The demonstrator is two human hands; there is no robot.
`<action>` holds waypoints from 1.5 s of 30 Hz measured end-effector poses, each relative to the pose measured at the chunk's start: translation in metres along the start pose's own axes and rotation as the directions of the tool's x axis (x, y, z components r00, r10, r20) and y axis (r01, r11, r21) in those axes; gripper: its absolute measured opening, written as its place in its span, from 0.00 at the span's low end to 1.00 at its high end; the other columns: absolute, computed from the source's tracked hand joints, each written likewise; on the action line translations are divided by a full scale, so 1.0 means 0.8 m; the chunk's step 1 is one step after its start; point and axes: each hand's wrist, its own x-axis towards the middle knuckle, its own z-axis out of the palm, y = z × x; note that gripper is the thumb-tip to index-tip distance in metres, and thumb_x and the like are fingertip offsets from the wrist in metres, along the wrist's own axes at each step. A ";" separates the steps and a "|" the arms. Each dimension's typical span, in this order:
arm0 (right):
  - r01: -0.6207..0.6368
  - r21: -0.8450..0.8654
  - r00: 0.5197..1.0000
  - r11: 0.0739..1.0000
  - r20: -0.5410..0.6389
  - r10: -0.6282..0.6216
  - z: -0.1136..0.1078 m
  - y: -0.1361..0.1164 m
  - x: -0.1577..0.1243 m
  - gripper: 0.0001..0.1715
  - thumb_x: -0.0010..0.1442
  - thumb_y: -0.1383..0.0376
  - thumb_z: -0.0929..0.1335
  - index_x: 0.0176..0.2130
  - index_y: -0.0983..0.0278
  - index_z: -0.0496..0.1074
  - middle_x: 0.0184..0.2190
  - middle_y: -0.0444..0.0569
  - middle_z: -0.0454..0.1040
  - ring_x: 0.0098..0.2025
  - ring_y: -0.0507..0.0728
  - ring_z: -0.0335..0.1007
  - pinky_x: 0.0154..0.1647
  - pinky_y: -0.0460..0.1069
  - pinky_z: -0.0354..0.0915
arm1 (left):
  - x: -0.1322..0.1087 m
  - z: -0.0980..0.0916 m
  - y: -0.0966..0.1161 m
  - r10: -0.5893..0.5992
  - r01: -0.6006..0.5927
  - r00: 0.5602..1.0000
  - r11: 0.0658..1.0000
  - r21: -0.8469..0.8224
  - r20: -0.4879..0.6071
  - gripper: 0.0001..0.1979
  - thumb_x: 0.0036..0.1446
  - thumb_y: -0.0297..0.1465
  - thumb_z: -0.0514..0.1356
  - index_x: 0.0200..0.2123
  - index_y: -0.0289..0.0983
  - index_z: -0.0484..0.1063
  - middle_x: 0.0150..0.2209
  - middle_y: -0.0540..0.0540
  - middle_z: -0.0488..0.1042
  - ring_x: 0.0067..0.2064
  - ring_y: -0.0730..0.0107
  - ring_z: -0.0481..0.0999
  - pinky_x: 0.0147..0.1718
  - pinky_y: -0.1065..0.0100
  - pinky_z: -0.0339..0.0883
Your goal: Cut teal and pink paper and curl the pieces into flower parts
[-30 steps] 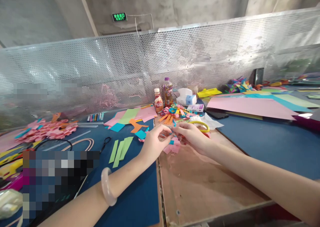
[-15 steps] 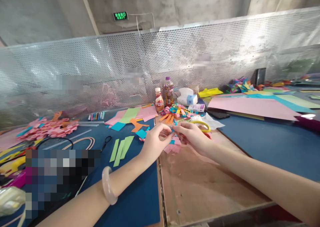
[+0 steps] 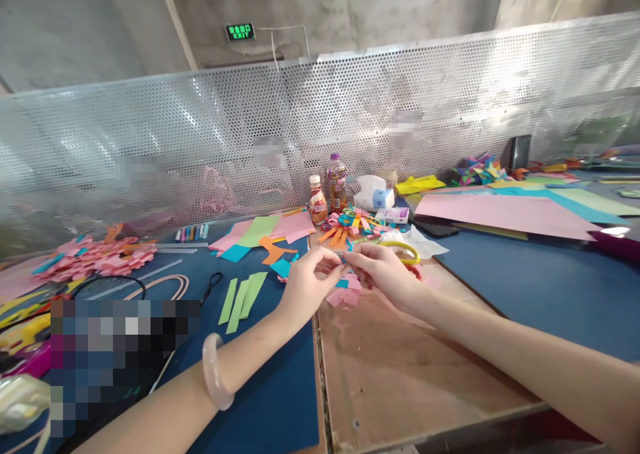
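Note:
My left hand (image 3: 309,282) and my right hand (image 3: 383,269) meet over the wooden board (image 3: 395,361), fingertips pinched together and almost touching. Whatever sits between them is tiny and mostly covered by the fingers; a sliver of blue shows just above the right fingertips. Below the hands lie pink paper pieces (image 3: 345,296) with a bit of blue among them. Behind my right hand a yellow scissors handle (image 3: 411,248) sticks out, with some red under it. Beyond the fingertips sits a bunch of orange, pink and green paper strips (image 3: 350,226).
Green paper strips (image 3: 244,299) lie on the blue mat left of my hand. Two bottles (image 3: 318,204) and a tissue pack (image 3: 381,197) stand at the back before the perforated metal screen (image 3: 200,134). Pink paper sheets (image 3: 500,214) lie at right, a pink paper heap (image 3: 100,254) at left.
Both hands keep nearly the same place and pinch. Only very slight shifts of the fingers and of the view show.

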 end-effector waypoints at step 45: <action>0.062 -0.044 0.998 0.997 0.004 -0.062 -0.001 -0.001 0.000 0.17 0.52 0.54 0.67 0.24 0.64 0.62 0.16 0.37 0.56 0.17 0.46 0.51 0.18 0.44 0.49 | 0.006 -0.002 -0.008 -0.291 0.302 0.953 0.871 -0.388 0.088 0.09 0.51 0.36 0.58 0.29 0.35 0.68 0.28 0.49 0.71 0.31 0.71 0.73 0.35 0.67 0.67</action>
